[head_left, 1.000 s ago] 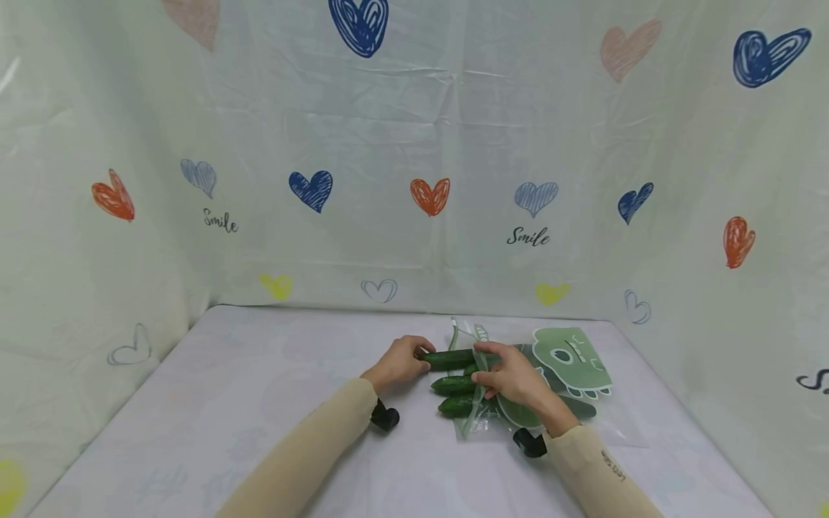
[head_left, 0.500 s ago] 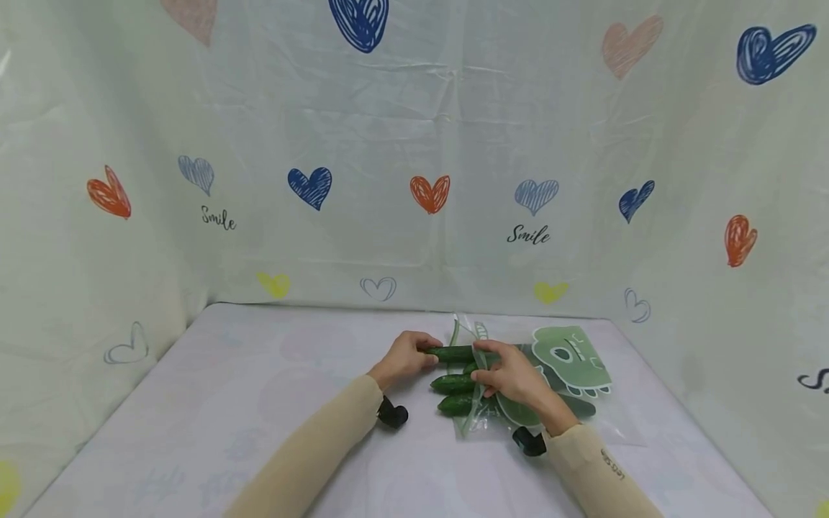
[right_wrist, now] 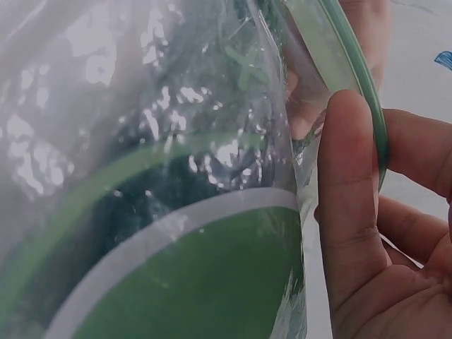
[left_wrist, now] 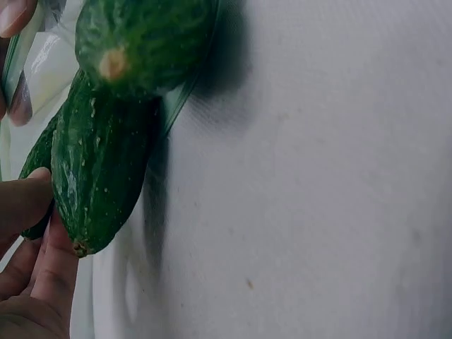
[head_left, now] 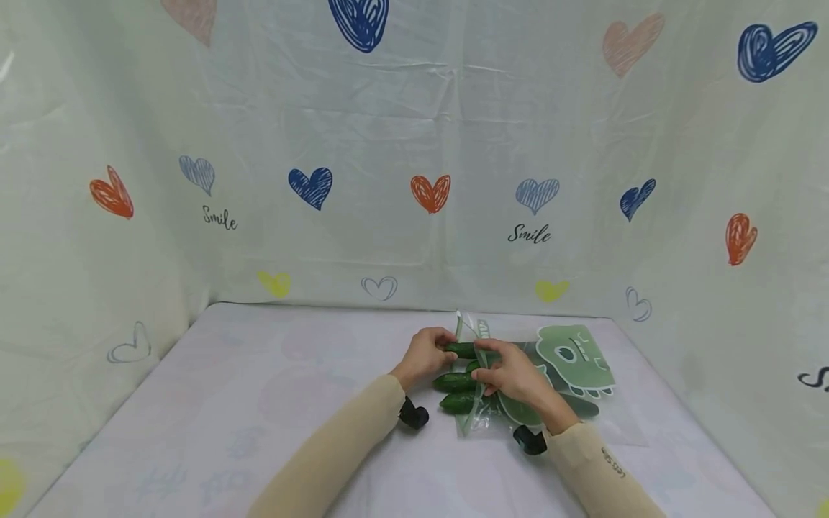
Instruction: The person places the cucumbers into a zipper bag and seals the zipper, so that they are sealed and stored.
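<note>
In the head view my left hand (head_left: 426,355) grips the near end of a dark green cucumber (head_left: 461,350), whose other end lies inside a clear zip bag (head_left: 624,424). Thumb and fingers of this hand (left_wrist: 42,282) show around the cucumber's tip in the left wrist view. With my right hand (head_left: 514,374) I pinch the bag's open edge. The right wrist view has the bag's green zip strip (right_wrist: 360,78) between thumb (right_wrist: 349,191) and fingers. Two more cucumbers, an upper (head_left: 453,382) and a lower one (head_left: 457,403), stick out of the mouth.
The bag lies flat on a white-covered table (head_left: 291,417), its green cartoon print (head_left: 573,356) facing up. Behind the table hangs a white curtain (head_left: 376,122) printed with hearts. A black wrist camera (head_left: 413,414) sits below the left hand, another black camera (head_left: 529,440) below the right.
My left hand has moved right and slightly away from me, pushing its cucumber deeper into the bag; less of it sticks out. The right hand has stayed at the bag's edge.
</note>
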`<state>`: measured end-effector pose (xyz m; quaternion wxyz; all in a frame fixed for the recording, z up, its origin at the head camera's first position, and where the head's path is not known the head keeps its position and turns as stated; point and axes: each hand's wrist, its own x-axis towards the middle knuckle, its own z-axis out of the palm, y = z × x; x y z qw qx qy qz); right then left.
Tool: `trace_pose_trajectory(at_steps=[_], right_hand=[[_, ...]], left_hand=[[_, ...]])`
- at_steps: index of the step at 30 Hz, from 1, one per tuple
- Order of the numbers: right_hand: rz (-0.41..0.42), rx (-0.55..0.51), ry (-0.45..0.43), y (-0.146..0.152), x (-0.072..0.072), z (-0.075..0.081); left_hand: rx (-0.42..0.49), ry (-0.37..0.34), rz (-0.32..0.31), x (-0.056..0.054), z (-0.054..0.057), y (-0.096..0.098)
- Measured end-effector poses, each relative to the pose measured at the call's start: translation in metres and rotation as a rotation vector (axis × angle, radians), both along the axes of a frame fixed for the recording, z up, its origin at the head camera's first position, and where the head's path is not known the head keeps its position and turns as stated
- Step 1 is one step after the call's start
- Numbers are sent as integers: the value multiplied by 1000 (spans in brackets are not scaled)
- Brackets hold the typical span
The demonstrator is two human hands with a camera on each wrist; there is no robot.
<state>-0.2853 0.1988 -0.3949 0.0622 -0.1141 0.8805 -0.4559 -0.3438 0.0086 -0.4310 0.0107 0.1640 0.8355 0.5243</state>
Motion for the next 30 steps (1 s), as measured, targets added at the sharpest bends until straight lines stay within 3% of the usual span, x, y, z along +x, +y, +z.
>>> trace_pose_trajectory(at_steps=[8, 15, 26, 30], right_hand=[[-3, 6, 5, 1, -1, 0], [4, -4, 6, 1, -1, 1], [7, -17, 7, 2, -1, 3], [3, -10, 4, 2, 0, 3]], left_hand=[[37, -24, 13, -1, -4, 9], [96, -103, -21, 0, -7, 12], [38, 7, -45, -1, 0, 22], [-16, 12, -8, -1, -2, 25]])
